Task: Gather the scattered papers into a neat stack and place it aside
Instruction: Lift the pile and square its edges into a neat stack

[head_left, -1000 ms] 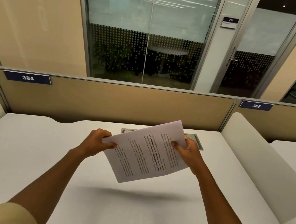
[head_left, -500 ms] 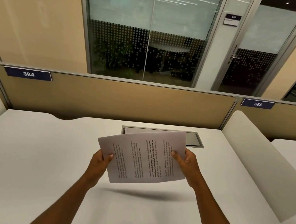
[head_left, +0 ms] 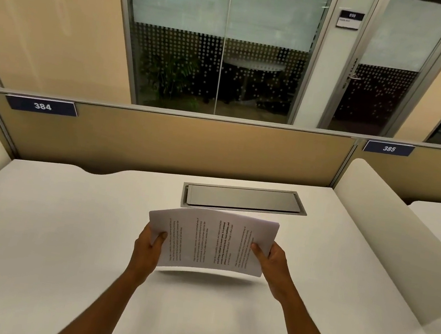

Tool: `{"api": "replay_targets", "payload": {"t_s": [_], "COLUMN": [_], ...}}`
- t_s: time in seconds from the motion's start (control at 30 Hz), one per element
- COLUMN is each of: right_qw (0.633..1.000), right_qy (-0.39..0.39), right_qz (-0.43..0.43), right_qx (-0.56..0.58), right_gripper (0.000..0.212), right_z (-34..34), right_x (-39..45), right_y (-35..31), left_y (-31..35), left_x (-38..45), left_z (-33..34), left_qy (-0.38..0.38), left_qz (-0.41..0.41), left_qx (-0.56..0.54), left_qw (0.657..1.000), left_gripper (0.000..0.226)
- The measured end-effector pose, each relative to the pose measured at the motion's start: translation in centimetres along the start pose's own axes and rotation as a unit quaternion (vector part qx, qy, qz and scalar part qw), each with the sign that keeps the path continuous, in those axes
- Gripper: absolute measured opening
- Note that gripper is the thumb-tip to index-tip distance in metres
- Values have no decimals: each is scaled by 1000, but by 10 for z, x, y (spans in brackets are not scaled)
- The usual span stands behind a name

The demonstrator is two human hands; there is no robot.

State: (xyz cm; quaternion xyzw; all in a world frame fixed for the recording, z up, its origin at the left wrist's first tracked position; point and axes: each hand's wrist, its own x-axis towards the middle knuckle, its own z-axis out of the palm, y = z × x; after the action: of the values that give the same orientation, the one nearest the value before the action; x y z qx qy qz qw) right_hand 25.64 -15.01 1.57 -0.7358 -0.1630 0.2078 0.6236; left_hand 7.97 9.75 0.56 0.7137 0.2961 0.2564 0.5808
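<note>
The person is reaching both bare forearms forward and slightly inward, so the two wrists are converging toward the middle. The left hand (head_left: 148, 250) is closing its grip on the left edge of the stack of papers (head_left: 211, 242), thumb lying on top near the corner and the other fingers tucked underneath, out of sight. The right hand (head_left: 270, 261) is gripping the opposite edge the same way, thumb pressing on the upper face and the fingers hidden below. Both wrists are sitting roughly level with each other, palms turned inward to face one another across the sheets. Between the two grips the paper is bowing upward a little.
</note>
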Motion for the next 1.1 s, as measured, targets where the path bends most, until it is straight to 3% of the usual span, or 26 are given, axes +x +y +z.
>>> {"api": "replay_targets", "payload": {"t_s": [0.4, 1.03, 1.1], "right_qw": [999, 1000, 1000], "right_qy": [-8, 4, 3], "right_qz": [20, 23, 22], "right_qx": [28, 1, 1], "right_gripper": [31, 23, 21], "right_z": [9, 9, 7], "right_x": [-13, -10, -6], "right_y": [21, 16, 12], "left_y": [-26, -8, 3], "left_x": [-12, -7, -1], "left_z": [-3, -7, -9], "left_qy": [-4, -32, -36], "left_qz": [-30, -18, -1], "left_qx": [29, 65, 78], "left_qw": [999, 997, 996], "left_gripper": [32, 26, 34]}}
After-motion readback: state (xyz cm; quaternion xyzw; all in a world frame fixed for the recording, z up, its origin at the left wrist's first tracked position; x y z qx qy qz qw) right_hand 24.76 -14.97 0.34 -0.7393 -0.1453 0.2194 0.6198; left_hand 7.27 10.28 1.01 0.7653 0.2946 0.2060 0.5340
